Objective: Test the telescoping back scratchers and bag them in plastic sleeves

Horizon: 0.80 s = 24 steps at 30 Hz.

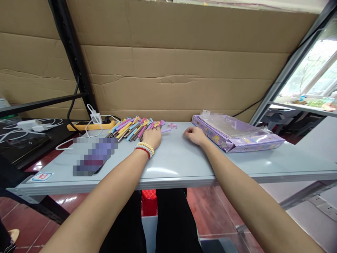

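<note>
A pile of what look like small back scratchers (129, 129), with yellow, purple, blue and pink claw ends and metal shafts, lies at the back of the grey table. My left hand (152, 137), with bracelets at the wrist, is curled over the pile's right end. A purple handle (165, 131) sticks out beside its fingers; the grip itself is partly hidden. Just beyond lies a small pink-and-purple piece (172, 125). My right hand (194, 135) rests on the table with fingers curled in and nothing visible in them, left of a purple box (237, 135) with clear plastic on top.
A blurred-out phone-like object (96, 154) lies at the table's left. Behind it are a yellow power strip (79, 126), a white charger (96, 117) and cables. A cardboard wall (171, 80) closes the back, and metal shelf posts stand at both sides.
</note>
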{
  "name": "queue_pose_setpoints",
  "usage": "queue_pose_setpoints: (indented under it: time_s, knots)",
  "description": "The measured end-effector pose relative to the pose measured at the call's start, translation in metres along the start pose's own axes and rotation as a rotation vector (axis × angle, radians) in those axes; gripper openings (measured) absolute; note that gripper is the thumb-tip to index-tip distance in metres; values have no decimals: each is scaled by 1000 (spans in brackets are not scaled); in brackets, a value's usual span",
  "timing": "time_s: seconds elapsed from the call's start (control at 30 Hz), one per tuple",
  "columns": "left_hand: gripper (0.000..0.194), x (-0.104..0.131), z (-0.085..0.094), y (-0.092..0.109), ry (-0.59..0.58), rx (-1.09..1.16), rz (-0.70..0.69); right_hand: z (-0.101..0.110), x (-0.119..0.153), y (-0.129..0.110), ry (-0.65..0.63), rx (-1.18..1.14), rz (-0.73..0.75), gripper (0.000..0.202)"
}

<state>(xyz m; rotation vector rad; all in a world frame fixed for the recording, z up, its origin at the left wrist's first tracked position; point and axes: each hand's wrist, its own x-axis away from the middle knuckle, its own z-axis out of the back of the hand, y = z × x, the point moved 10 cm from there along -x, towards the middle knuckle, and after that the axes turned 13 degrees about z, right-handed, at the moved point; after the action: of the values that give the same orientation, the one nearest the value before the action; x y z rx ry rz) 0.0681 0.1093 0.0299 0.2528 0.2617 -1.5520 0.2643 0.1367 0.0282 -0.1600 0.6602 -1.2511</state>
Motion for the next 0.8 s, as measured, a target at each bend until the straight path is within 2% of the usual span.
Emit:
queue_pose_setpoints:
  time_s: [0.23,0.37,0.53,0.67,0.8]
  knots:
    - [40,1,-5,-2,-113,45,60,-1,0,-3,-4,-21,19,14]
    - [41,4,-3,-4,-127,79,96,0,0,-8,4,-38,42,14]
    - [40,4,6,-15,-58,202,205,2,1,-11,4,-37,42,13]
    - [33,2,13,-26,23,337,282,5,1,-17,50,-73,84,12]
    - [19,1,25,-30,170,489,266,6,-8,-35,110,-204,150,16]
